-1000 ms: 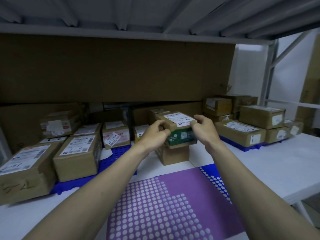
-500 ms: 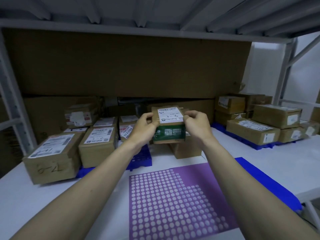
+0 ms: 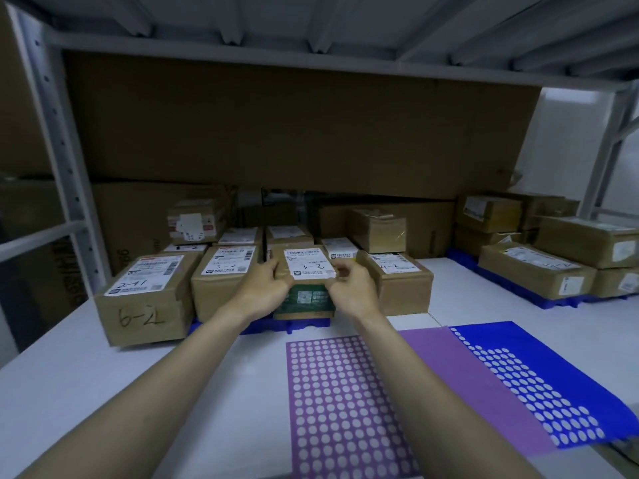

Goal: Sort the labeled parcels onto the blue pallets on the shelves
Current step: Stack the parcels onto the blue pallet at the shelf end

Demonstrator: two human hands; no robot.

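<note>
A small brown parcel (image 3: 306,269) with a white label marked 3-2 and a green front face sits on the left blue pallet (image 3: 304,323), between two taller boxes. My left hand (image 3: 264,283) grips its left side. My right hand (image 3: 352,288) holds its right edge, thumb near the label corner. A box (image 3: 226,281) also marked 3-2 stands right beside it on the left, and a box marked 4-2 (image 3: 401,285) on the right.
A large box marked 6-2 (image 3: 148,299) stands at the left front. More parcels fill a second blue pallet (image 3: 553,300) at the right. A purple dotted mat (image 3: 345,402) and a blue dotted mat (image 3: 539,375) lie on the white shelf in front. A grey shelf post (image 3: 58,140) rises at the left.
Both hands carried the small parcel leftward and down, from mid-air over the shelf middle onto the left blue pallet. The view swung left with it.
</note>
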